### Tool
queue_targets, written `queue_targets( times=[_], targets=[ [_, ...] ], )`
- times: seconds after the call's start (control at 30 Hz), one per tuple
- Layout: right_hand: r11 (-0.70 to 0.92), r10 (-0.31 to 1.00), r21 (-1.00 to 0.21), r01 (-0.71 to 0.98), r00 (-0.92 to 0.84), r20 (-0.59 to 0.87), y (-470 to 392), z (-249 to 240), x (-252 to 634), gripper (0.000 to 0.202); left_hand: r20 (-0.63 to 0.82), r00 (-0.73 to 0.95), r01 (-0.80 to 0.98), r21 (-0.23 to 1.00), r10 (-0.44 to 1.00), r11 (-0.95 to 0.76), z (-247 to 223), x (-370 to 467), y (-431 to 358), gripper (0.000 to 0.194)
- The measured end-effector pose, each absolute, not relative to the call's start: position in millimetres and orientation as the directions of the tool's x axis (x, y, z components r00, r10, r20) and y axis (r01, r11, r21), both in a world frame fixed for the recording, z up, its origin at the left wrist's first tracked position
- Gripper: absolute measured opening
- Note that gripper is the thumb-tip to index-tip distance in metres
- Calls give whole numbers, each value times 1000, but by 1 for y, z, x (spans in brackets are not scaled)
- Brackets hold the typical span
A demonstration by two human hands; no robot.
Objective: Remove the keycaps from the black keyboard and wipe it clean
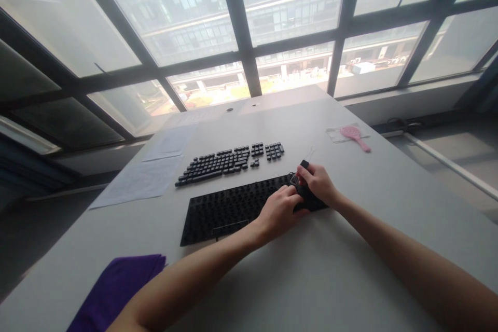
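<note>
A black keyboard base (pixel 221 210) with its keycaps off lies at a slant on the white table (pixel 249 290). Over its right end, my right hand (pixel 317 182) pinches the black handle of a wire keycap puller (pixel 305 164). Thin wire sticks out at both ends of the handle, and the lower wire reaches down to the keyboard. My left hand (pixel 280 207) rests on the keyboard's right part, thumb apart from the fingers, close beside the lower wire. Its fingertips are partly hidden. Behind the base, loose black keycaps (pixel 218 163) lie in rows in keyboard layout.
A pink hairbrush (pixel 355 136) lies on a clear wrapper at the right. Paper sheets (pixel 140 179) spread over the table's left side. A folded purple cloth (pixel 120 282) sits at the front left, by my left forearm. Large windows stand beyond the table's far edge.
</note>
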State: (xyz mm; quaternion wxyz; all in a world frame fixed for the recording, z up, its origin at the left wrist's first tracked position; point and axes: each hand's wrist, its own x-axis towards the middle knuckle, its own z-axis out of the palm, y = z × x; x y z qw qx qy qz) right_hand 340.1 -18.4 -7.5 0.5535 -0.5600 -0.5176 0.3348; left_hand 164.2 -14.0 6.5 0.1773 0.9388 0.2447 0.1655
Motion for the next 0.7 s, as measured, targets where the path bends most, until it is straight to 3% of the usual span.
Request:
queue_targets(
  times=[0.2,0.7],
  targets=[
    [148,949,-967,209,247,198,-18,-8,339,38,256,782,386,517,569,-764,0,165,-16,13],
    [136,948,-967,216,257,190,-17,-11,340,37,247,800,437,384,547,-813,0,165,-21,19]
  ],
)
